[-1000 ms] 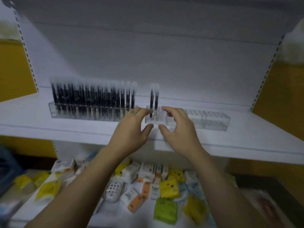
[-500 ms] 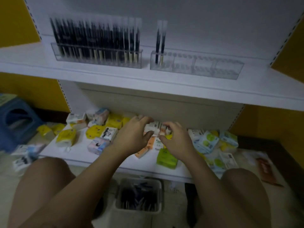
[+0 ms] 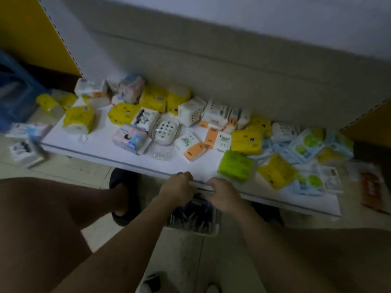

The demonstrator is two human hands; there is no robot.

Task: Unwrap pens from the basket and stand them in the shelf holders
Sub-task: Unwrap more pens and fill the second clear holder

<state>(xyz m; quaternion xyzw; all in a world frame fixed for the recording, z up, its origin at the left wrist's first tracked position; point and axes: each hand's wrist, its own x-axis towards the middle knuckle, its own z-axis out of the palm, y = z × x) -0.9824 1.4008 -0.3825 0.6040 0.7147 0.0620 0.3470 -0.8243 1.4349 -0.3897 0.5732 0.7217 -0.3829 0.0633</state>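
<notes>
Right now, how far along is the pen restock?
Done: cannot tell; the shelf holders are out of view. In hand: left hand and right hand are curled close together over the clear plastic basket on the floor, at the front edge of the white lower shelf; blur hides whether their grip holds a pen. Remaining: many dark pens lie in the basket.

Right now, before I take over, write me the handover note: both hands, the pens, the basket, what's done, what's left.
Left hand: fingers curled, over the pale plastic basket on the floor; whether it holds anything is unclear.
Right hand: likewise, beside it.
Dark slim pens: many lie in the basket.
Done: cannot tell, shelf holders out of view.
To do: unwrap pens, stand them in holders.
</notes>
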